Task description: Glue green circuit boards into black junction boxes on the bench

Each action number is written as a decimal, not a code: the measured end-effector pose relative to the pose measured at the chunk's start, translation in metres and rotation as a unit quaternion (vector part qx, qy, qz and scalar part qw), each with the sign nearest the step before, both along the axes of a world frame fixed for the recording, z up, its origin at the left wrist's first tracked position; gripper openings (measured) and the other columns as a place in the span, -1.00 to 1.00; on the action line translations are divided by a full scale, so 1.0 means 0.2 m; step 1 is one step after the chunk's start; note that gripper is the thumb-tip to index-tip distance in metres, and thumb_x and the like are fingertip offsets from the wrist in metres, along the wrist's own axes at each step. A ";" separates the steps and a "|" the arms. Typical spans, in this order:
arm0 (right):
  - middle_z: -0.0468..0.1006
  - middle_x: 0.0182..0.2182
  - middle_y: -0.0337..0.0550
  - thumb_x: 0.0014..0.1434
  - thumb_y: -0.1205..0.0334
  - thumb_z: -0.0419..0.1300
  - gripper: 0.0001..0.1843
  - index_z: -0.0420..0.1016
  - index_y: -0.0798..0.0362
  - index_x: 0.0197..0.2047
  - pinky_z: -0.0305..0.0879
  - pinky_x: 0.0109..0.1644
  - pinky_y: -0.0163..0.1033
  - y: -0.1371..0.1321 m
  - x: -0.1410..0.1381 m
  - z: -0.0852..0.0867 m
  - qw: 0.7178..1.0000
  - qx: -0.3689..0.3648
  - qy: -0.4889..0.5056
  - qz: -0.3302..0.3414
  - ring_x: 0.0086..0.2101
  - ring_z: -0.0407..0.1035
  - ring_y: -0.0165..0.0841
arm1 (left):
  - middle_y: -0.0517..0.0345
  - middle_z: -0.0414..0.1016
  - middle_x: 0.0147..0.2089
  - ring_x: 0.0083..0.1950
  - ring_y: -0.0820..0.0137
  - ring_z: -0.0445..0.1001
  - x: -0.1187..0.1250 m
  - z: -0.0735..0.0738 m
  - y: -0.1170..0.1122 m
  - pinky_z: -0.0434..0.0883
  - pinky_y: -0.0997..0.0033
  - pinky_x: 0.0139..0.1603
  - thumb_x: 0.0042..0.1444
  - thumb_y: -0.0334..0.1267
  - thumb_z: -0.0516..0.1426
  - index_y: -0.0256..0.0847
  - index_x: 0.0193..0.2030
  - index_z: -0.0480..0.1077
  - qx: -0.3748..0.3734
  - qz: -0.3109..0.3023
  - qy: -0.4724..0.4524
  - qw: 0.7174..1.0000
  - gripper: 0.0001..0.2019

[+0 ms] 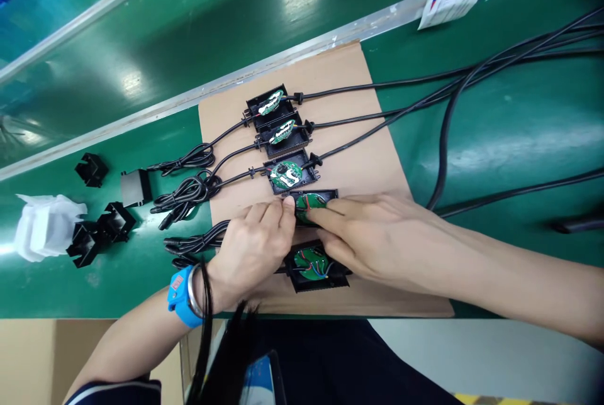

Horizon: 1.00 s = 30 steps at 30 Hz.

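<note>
A black plastic case with a round green circuit board and a red wire in it lies between my hands. My left hand is closed on the left end of this case, its thumb at the edge. From the right, my right hand is closed over the other end, with fingertips at the board. Its fingers hide that end and any cable there. Just below, nearer my body, lies another open case holding a green board with coloured wires, partly covered by my right hand.
Three open cases with boards, one a black case, stand in a row beyond on the cardboard sheet. Coiled black cables lie left; long cables run right. Black covers and white wrapping sit far left.
</note>
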State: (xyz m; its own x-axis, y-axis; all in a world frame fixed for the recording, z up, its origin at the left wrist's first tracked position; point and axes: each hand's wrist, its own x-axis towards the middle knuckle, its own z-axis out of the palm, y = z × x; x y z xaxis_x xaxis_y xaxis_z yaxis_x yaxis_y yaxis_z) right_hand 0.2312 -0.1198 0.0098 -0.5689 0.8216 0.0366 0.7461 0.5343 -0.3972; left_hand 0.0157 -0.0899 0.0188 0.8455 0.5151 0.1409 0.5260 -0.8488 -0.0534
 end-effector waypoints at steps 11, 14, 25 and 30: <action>0.40 -0.40 -0.02 0.20 0.35 0.14 -0.82 0.56 0.17 -0.34 0.08 -0.25 -0.13 -0.02 -0.11 0.00 0.985 0.171 -0.018 0.018 -0.29 0.19 -0.21 | 0.14 0.61 -0.17 -0.25 0.42 0.55 -0.05 -0.02 0.05 0.50 0.45 -0.25 0.29 -0.47 0.08 -0.26 -0.12 0.49 -0.075 0.053 -0.085 0.992 -0.83; 0.39 -0.42 -0.04 0.14 0.38 0.17 -0.79 0.48 0.09 -0.53 0.02 -0.28 -0.12 0.00 -0.13 0.00 0.989 0.138 -0.017 0.054 -0.29 0.18 -0.23 | 0.16 0.52 -0.35 -0.36 0.40 0.46 -0.03 -0.03 0.07 0.41 0.40 -0.34 0.30 -0.46 0.03 -0.23 -0.33 0.44 -0.080 0.020 -0.058 0.995 -0.78; 0.48 -0.19 0.08 0.32 0.17 0.06 -0.59 0.49 0.26 0.08 0.28 -0.04 -0.06 -0.03 0.06 0.04 0.994 0.057 0.094 -0.004 -0.18 0.29 -0.19 | 0.09 0.54 -0.23 -0.22 0.34 0.49 -0.02 0.03 0.09 0.47 0.33 -0.15 0.28 -0.40 0.12 -0.26 -0.23 0.48 -0.098 0.011 -0.069 0.993 -0.89; 0.50 -0.35 -0.06 0.29 0.26 0.08 -0.83 0.45 0.15 -0.17 0.31 -0.16 -0.14 -0.07 0.14 0.00 0.998 0.016 0.055 -0.033 -0.30 0.37 -0.25 | 0.01 0.55 -0.06 -0.05 0.30 0.50 0.06 0.03 0.10 0.47 0.27 -0.02 0.33 -0.43 0.01 -0.30 -0.11 0.47 -0.118 -0.091 -0.025 0.989 -0.80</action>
